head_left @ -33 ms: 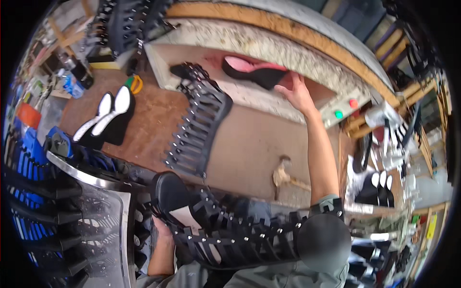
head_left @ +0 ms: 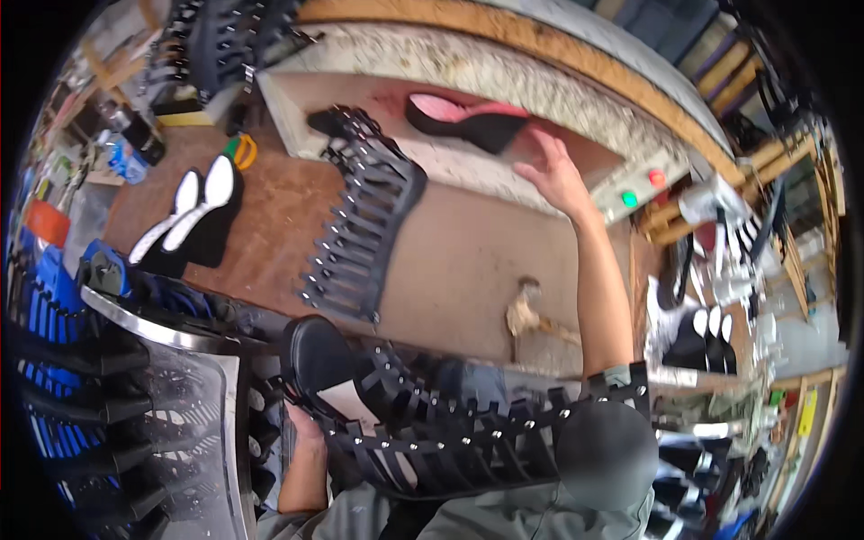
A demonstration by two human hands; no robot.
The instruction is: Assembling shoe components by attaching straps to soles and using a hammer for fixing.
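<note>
A tall black strappy sandal [head_left: 423, 441] with metal studs lies across my lap, its sole end at the left. My left hand [head_left: 306, 423] grips it from beneath at that end; most of the fingers are hidden behind it. My right hand [head_left: 553, 175] reaches to the opening of a long pale box [head_left: 504, 200], thumb and fingers apart and slightly blurred, with nothing held. Just left of its fingertips, inside the box, rests a black wedge sole [head_left: 472, 130] with a pinkish-lit top. Another black strappy upper [head_left: 369, 216] leans out of the box onto the bench.
On the brown bench [head_left: 261, 243] lie two white-topped wedge soles [head_left: 207, 211], scissors [head_left: 243, 150] with orange and green handles, and a hammer [head_left: 522, 317]. Green and red lights [head_left: 629, 199] mark the box's right end. More wedge soles [head_left: 711, 340] stand at the right.
The whole view has shifted slightly. My right hand's fingers have drawn a little away from the wedge sole's end. My left hand keeps its hold on the sandal.
</note>
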